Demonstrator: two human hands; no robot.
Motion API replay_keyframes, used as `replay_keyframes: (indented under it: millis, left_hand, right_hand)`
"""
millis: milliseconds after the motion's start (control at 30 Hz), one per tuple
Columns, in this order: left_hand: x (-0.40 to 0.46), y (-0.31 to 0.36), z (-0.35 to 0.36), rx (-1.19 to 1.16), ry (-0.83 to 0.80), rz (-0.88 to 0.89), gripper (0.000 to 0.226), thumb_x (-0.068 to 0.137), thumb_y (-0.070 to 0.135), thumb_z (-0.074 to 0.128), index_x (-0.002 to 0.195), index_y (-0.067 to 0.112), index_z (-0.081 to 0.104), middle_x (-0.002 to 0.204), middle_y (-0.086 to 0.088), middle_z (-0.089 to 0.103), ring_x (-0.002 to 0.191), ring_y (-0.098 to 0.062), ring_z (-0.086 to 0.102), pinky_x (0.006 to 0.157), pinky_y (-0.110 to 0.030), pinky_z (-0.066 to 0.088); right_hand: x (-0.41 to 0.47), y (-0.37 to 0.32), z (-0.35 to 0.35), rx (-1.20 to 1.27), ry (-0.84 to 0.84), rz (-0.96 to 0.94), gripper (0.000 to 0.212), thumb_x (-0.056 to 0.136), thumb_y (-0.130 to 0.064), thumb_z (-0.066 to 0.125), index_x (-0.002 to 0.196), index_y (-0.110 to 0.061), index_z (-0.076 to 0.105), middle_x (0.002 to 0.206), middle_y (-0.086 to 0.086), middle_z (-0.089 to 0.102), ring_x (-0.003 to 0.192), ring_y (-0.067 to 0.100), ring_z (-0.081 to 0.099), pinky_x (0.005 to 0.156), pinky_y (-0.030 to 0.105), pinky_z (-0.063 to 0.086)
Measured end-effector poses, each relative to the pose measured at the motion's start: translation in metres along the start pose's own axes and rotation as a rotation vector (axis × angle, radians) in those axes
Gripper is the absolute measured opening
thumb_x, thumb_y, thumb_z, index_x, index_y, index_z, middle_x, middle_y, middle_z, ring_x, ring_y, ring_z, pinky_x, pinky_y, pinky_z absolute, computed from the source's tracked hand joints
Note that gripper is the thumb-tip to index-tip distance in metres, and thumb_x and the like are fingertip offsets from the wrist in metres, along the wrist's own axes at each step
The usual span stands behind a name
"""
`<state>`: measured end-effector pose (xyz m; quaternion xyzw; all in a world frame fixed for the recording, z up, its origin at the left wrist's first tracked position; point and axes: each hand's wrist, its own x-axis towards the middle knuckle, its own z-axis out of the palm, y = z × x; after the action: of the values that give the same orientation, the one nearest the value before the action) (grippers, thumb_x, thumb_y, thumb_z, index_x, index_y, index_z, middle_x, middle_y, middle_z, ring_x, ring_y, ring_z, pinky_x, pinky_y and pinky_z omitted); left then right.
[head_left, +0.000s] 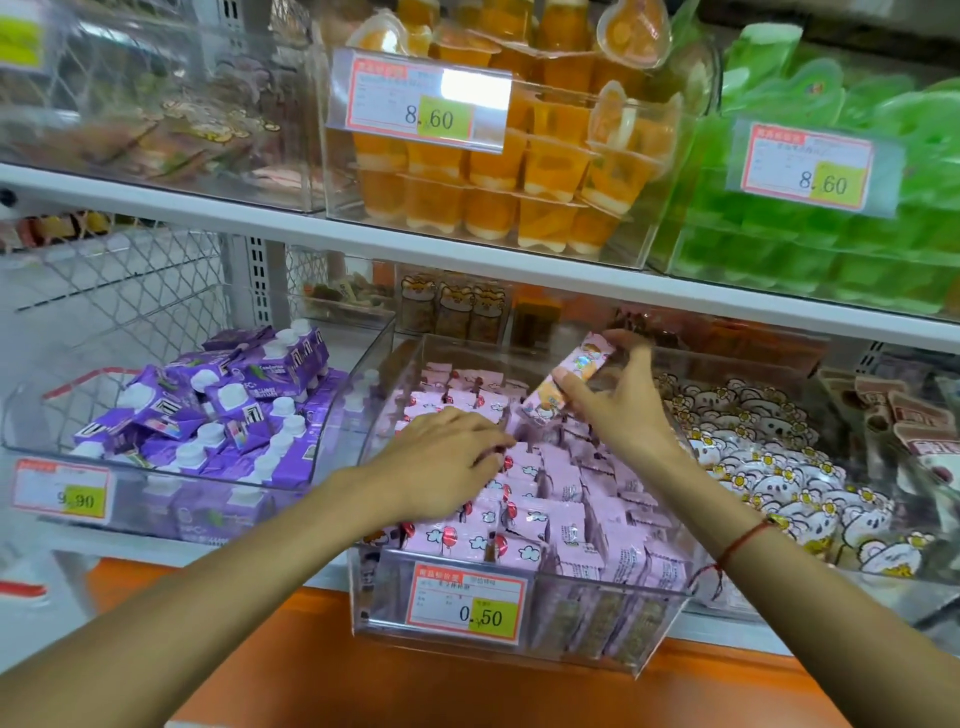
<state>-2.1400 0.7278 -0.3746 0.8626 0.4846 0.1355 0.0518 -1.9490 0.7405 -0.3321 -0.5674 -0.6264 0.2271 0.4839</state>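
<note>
Shelf bins (156, 509) hold purple cartons (218, 410) left of the left hand (441, 462), bear-print packets (769, 467) right of the right hand (623, 410). Left lies flat on pink packets (566, 514); right pinches a tilted pink-orange packet (576, 374).

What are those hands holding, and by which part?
The right hand pinches one pink packet, thumb near its middle, fingers at its upper end. The left hand rests on packets in the bin; whether it grips one is unclear.

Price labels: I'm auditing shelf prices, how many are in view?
4: an 8.60 label before the orange cups, a second 8.60 label before the green packs, a 9.90 label before the purple cartons, a 0.50 label before the pink packets. A yellow blur top left may be a fifth.
</note>
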Motion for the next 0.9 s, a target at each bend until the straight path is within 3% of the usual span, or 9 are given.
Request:
replay_keyframes:
  millis: [133, 267, 333, 433, 567, 667, 767, 833, 900]
  left_hand:
    - [-0.002, 0.000, 0.002, -0.017, 0.007, -0.011, 0.041, 0.102, 0.036, 0.028, 0.140, 0.031, 0.040, 0.146, 0.010, 0.038, 0.132, -0.014, 0.028, 0.105, -0.030, 0.021]
    - [-0.002, -0.002, 0.002, -0.019, 0.031, -0.014, 0.041, 0.101, 0.035, 0.028, 0.139, 0.029, 0.042, 0.144, 0.008, 0.040, 0.130, -0.014, 0.031, 0.105, -0.031, 0.023]
    - [-0.002, -0.003, 0.003, -0.026, 0.039, -0.016, 0.041, 0.101, 0.035, 0.028, 0.139, 0.029, 0.042, 0.143, 0.008, 0.041, 0.130, -0.014, 0.031, 0.104, -0.031, 0.024]
    - [-0.003, -0.003, 0.004, -0.046, 0.040, -0.019, 0.041, 0.101, 0.035, 0.027, 0.141, 0.034, 0.038, 0.142, 0.010, 0.041, 0.130, -0.013, 0.031, 0.102, -0.030, 0.024]
    - [-0.003, -0.002, 0.004, -0.070, 0.042, -0.025, 0.041, 0.101, 0.035, 0.027, 0.141, 0.035, 0.037, 0.144, 0.011, 0.040, 0.131, -0.012, 0.029, 0.102, -0.029, 0.022]
    - [-0.002, -0.001, 0.002, -0.131, 0.054, -0.049, 0.039, 0.100, 0.032, 0.031, 0.139, 0.033, 0.041, 0.143, 0.010, 0.042, 0.130, -0.011, 0.033, 0.104, -0.029, 0.024]
    - [-0.003, -0.001, -0.001, -0.309, 0.091, -0.124, 0.027, 0.098, 0.025, 0.040, 0.122, 0.028, 0.052, 0.128, 0.001, 0.053, 0.110, -0.013, 0.048, 0.097, -0.035, 0.040]
    - [-0.002, -0.002, -0.005, -0.380, 0.158, -0.166, 0.020, 0.097, 0.020, 0.044, 0.113, 0.026, 0.054, 0.114, -0.002, 0.059, 0.080, -0.010, 0.056, 0.079, -0.036, 0.050]
    - [0.004, -0.004, -0.013, -0.387, 0.233, -0.169, 0.023, 0.096, 0.015, 0.047, 0.115, 0.026, 0.054, 0.109, 0.000, 0.059, 0.060, 0.001, 0.055, 0.063, -0.027, 0.050]
  right_hand:
    - [0.007, -0.003, 0.013, -0.203, -0.082, -0.152, 0.049, 0.084, -0.021, 0.070, 0.117, -0.022, 0.034, 0.093, 0.007, 0.067, 0.077, 0.019, 0.066, 0.070, 0.036, 0.054]
    - [0.013, -0.002, 0.023, -0.221, -0.269, -0.140, 0.049, 0.082, -0.020, 0.072, 0.117, -0.014, 0.039, 0.099, 0.005, 0.064, 0.079, 0.013, 0.062, 0.060, 0.012, 0.049]
    - [0.016, -0.002, 0.024, -0.217, -0.252, -0.143, 0.045, 0.080, -0.019, 0.074, 0.110, -0.012, 0.042, 0.095, 0.005, 0.064, 0.077, 0.016, 0.063, 0.063, 0.015, 0.052]
    - [0.016, -0.001, 0.025, -0.287, -0.181, -0.157, 0.037, 0.074, -0.017, 0.079, 0.097, -0.009, 0.051, 0.090, 0.010, 0.066, 0.080, 0.026, 0.064, 0.073, 0.040, 0.054]
    - [0.009, 0.009, 0.034, -0.236, -0.273, -0.136, 0.014, 0.081, -0.019, 0.073, 0.077, -0.010, 0.064, 0.073, 0.001, 0.067, 0.066, 0.008, 0.060, 0.059, 0.019, 0.046]
    - [0.003, 0.015, 0.040, -0.417, -0.470, -0.191, 0.037, 0.097, -0.020, 0.049, 0.065, -0.006, 0.062, 0.074, 0.013, 0.062, 0.071, 0.020, 0.055, 0.069, 0.028, 0.043]
    - [-0.003, 0.018, 0.040, -0.535, -0.532, -0.246, 0.035, 0.100, -0.018, 0.038, 0.087, -0.005, 0.067, 0.104, 0.014, 0.061, 0.102, 0.027, 0.053, 0.092, 0.033, 0.041]
    - [-0.005, 0.019, 0.031, -0.532, -0.529, -0.225, 0.034, 0.101, -0.021, 0.037, 0.122, -0.010, 0.060, 0.124, 0.014, 0.056, 0.111, 0.025, 0.049, 0.088, 0.023, 0.034]
    - [-0.006, 0.022, 0.021, -0.584, -0.435, -0.271, 0.040, 0.100, -0.028, 0.039, 0.136, -0.015, 0.048, 0.133, 0.013, 0.052, 0.110, 0.022, 0.048, 0.084, 0.025, 0.033]
